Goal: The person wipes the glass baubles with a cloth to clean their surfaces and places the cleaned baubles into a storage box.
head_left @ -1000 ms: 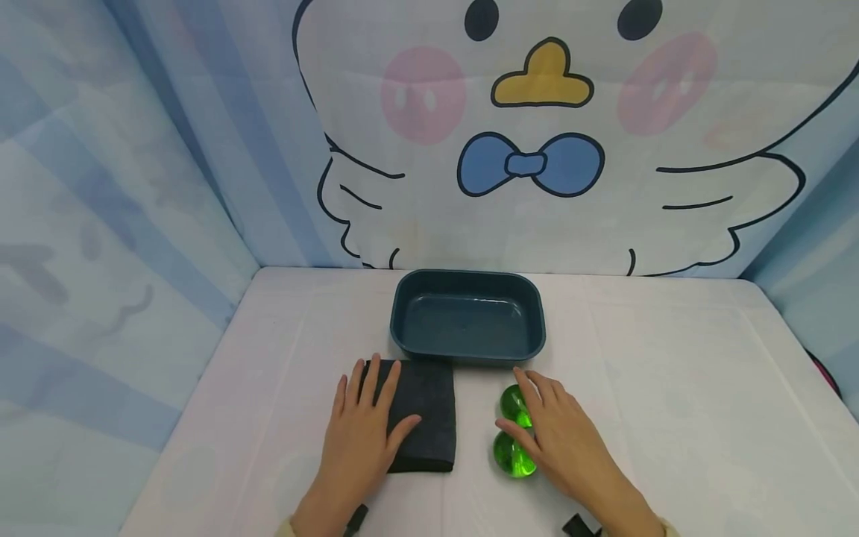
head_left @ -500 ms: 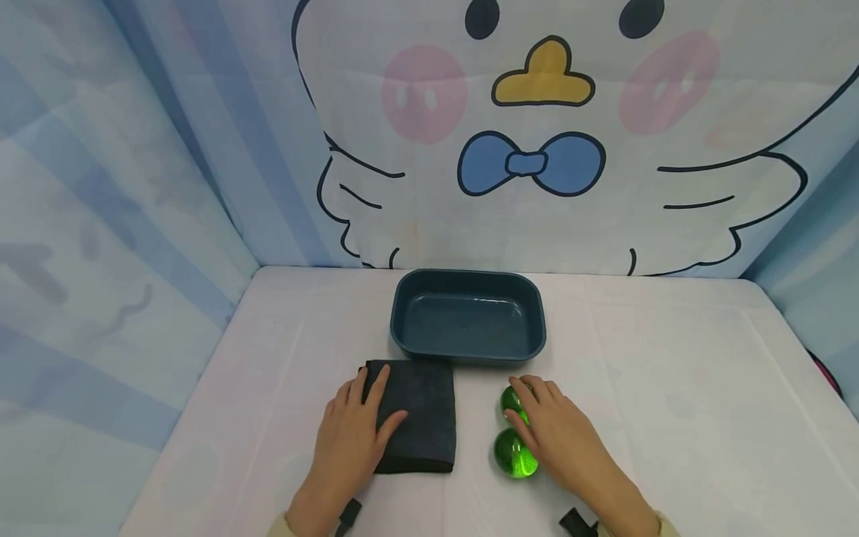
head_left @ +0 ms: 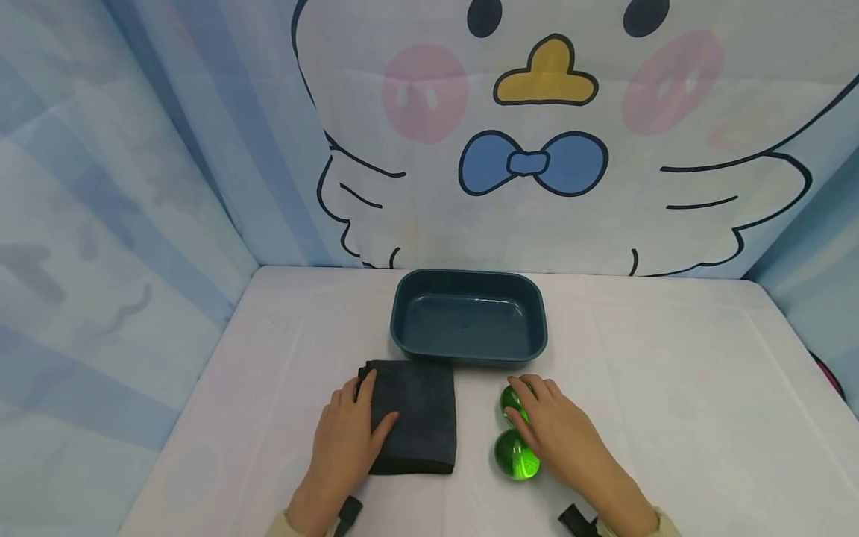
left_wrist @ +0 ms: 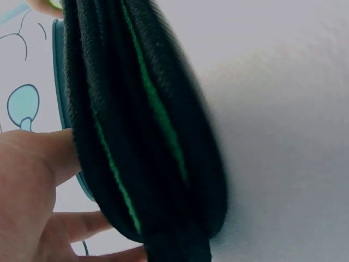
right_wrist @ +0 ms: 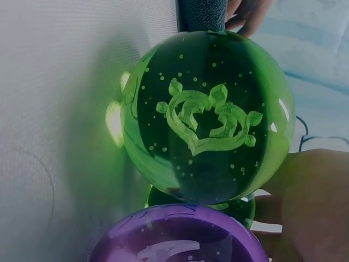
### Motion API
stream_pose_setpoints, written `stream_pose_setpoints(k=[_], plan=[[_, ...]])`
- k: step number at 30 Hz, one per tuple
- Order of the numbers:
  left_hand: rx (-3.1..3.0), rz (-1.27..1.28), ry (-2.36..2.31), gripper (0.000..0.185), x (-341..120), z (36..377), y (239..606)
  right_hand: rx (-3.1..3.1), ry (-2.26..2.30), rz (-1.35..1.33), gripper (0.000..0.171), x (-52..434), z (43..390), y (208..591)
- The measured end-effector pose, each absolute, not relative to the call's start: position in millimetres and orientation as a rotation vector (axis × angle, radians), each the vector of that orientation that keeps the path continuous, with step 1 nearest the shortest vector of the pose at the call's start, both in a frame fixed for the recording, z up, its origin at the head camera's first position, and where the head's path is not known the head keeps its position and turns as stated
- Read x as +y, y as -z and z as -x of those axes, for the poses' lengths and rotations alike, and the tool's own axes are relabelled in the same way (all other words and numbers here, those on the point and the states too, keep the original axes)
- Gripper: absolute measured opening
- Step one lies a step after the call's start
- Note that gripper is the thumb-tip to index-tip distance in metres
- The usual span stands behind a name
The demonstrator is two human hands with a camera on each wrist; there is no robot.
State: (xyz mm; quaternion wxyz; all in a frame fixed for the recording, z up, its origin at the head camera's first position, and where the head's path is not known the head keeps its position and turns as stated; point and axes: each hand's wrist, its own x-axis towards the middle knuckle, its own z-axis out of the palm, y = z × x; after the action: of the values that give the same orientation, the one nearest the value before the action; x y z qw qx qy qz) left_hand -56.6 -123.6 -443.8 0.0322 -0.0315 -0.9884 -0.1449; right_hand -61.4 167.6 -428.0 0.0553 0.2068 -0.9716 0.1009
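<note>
A folded dark cloth (head_left: 423,421) lies before the tray; its stacked layers with green edging show up close in the left wrist view. My left hand (head_left: 341,440) rests at its left edge, thumb over the top and fingers loosely spread along the side. Two clear green glass balls sit to the right. My right hand (head_left: 564,440) has its thumb and index finger round the far green ball (head_left: 508,398). The near green ball (head_left: 517,456), with a heart design inside, sits beside the thumb. A purple ball (right_wrist: 180,240) appears in the right wrist view; in the head view the right hand hides it.
A dark teal rectangular tray (head_left: 470,356) stands at the back middle of the white-covered table (head_left: 671,373), its near side against the cloth's far edge. Behind hangs a printed curtain (head_left: 416,209) with a cartoon face; another curtain (head_left: 87,261) hangs at the left.
My left hand has slid left and slightly back across the cloth to its edge. My right thumb and fingers have closed in round the far green ball.
</note>
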Motion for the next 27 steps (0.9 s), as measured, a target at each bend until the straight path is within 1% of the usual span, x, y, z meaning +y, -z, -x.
stream_pose_setpoints(k=[13, 21, 27], plan=[[-3.077, -0.050, 0.547, 0.082, -124, 62, 440, -2.983, -0.393, -0.638, 0.045, 167, 65, 428], [-3.050, -0.082, 0.773, 0.083, -124, 67, 440, -2.965, -0.384, -0.645, 0.044, 166, 66, 428], [-3.030, -0.105, 0.882, 0.079, -128, 69, 441, -2.966, -0.432, -0.657, 0.044, 165, 66, 427]])
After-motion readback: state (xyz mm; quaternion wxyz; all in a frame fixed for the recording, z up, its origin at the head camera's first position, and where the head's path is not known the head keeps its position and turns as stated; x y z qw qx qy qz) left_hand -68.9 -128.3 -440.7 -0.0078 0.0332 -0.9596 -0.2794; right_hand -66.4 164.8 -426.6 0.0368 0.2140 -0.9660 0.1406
